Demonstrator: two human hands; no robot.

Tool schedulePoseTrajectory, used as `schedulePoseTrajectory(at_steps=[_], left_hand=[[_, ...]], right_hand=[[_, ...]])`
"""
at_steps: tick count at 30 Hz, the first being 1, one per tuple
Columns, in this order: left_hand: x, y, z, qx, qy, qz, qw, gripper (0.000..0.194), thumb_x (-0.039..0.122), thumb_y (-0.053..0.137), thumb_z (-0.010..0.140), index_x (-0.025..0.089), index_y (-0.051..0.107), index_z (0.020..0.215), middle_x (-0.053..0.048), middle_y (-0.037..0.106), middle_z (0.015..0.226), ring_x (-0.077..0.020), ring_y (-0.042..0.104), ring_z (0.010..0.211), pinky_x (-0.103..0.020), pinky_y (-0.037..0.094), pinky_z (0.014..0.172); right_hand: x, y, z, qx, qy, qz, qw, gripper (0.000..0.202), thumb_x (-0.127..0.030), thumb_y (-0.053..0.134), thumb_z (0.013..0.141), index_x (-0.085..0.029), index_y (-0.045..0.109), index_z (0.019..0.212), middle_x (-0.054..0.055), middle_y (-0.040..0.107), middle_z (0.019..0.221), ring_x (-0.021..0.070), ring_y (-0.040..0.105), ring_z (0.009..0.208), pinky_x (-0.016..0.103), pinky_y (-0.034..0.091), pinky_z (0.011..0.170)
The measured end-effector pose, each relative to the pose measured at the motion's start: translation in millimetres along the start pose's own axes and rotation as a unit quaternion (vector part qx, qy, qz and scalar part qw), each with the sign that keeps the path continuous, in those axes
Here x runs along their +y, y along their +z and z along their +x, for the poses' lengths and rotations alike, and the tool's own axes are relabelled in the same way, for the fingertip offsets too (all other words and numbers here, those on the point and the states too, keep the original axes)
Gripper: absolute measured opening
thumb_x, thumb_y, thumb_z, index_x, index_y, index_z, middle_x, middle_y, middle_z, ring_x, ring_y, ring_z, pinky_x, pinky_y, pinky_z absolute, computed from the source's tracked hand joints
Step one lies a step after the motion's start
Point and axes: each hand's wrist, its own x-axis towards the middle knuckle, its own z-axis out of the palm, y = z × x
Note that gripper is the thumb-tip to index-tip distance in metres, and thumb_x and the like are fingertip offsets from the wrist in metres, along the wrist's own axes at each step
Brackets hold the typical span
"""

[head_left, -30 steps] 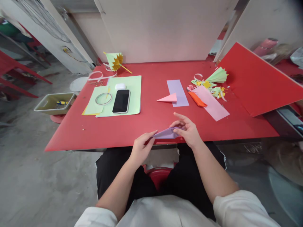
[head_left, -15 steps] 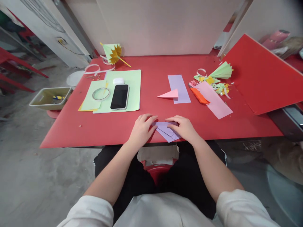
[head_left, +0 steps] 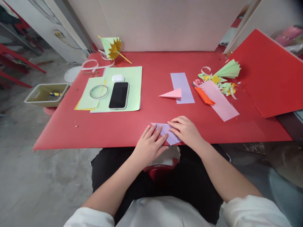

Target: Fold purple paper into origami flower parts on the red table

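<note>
A folded purple paper (head_left: 173, 138) lies at the front edge of the red table, its upper edge running straight from side to side. My left hand (head_left: 151, 145) rests with spread fingers on its left part and covers some of it. On the right part lie the fingertips of my right hand (head_left: 186, 130), fingers apart. Beyond my hands, a folded pink paper triangle (head_left: 174, 94) overlaps a flat purple rectangle (head_left: 184, 85).
An orange cutter (head_left: 204, 96) touches a pink strip (head_left: 222, 102) beside green and yellow scraps. At left, a phone (head_left: 119, 95), a white case (head_left: 118, 78) and a tape roll (head_left: 98, 91) lie on green sheets. A red board (head_left: 276, 75) leans at right.
My left hand has spread its fingers and moved over the folded purple paper, lying flatter on it. My right hand remains on the paper's right side. The camera view has shifted slightly.
</note>
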Motion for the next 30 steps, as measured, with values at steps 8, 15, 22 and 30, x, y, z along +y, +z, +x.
schedulePoseTrajectory(at_steps=[8,15,22,30], left_hand=[[3.1,-5.5,0.7,-0.008,-0.012,-0.014,1.000,0.047,0.051,0.046,0.084,0.023,0.055,0.122,-0.017,0.050,0.129,-0.0330,0.043,0.123,-0.053,0.034,0.101],[2.8,1.3,-1.6,0.023,-0.011,-0.006,1.000,0.052,0.045,0.048,0.086,0.011,0.049,0.126,-0.016,0.054,0.125,-0.0300,0.046,0.120,-0.049,0.033,0.104],[1.0,-1.2,-0.4,0.029,-0.023,0.008,0.999,0.048,0.044,0.048,0.086,0.014,0.052,0.123,-0.017,0.045,0.136,-0.0334,0.035,0.129,-0.052,0.029,0.105],[-2.9,-0.5,0.5,-0.016,-0.008,-0.002,1.000,0.043,0.037,0.041,0.090,0.014,0.051,0.125,-0.018,0.044,0.136,-0.0308,0.038,0.129,-0.055,0.029,0.103]], right_hand=[[-9.0,7.4,-3.7,0.082,-0.005,-0.023,0.996,0.020,-0.015,0.053,0.084,-0.018,0.069,0.095,0.005,0.067,0.084,0.0195,0.052,0.085,0.033,0.046,0.075],[-14.5,10.0,-6.5,0.121,-0.030,-0.058,0.991,0.022,-0.013,0.049,0.086,-0.019,0.070,0.089,0.005,0.067,0.078,0.0183,0.052,0.079,0.032,0.046,0.070],[-15.8,5.9,-11.8,0.066,-0.047,-0.038,0.996,0.023,-0.012,0.048,0.086,-0.015,0.067,0.097,0.007,0.069,0.091,0.0188,0.054,0.084,0.031,0.048,0.073],[-13.7,5.9,-15.1,0.040,-0.047,-0.020,0.998,0.024,-0.012,0.046,0.086,-0.016,0.067,0.097,0.006,0.069,0.094,0.0188,0.058,0.084,0.033,0.047,0.074]])
